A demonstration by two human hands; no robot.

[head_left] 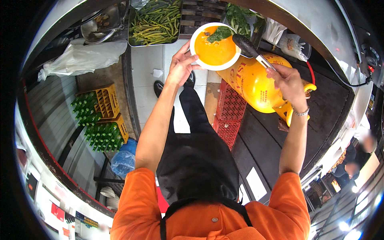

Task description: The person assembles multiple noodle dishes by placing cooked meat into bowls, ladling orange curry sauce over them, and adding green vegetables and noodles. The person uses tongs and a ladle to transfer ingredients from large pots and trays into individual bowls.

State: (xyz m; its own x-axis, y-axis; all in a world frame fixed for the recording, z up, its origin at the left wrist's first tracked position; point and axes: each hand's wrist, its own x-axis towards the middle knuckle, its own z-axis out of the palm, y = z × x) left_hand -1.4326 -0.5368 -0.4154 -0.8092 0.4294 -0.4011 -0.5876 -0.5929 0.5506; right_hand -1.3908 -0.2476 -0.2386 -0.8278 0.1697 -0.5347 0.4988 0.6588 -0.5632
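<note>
A white bowl (221,67) of orange soup is held level in my left hand (182,66), thumb on the rim and fingers around its side. Dark green leaves (219,34) lie in the soup at the bowl's far edge. My right hand (290,84) is closed on the metal handle of black-tipped tongs (247,46), whose dark end reaches the bowl's right rim beside the leaves. Whether the tips grip any leaf cannot be made out. Just beyond the bowl is a container of leafy greens (239,18).
A tray of green beans (156,24) is at the far left of the bowl. A yellow gas cylinder (260,90) lies beneath my right hand, by red crates (231,102). Yellow crates (107,102) with green bottles and a white plastic bag (86,58) are at left.
</note>
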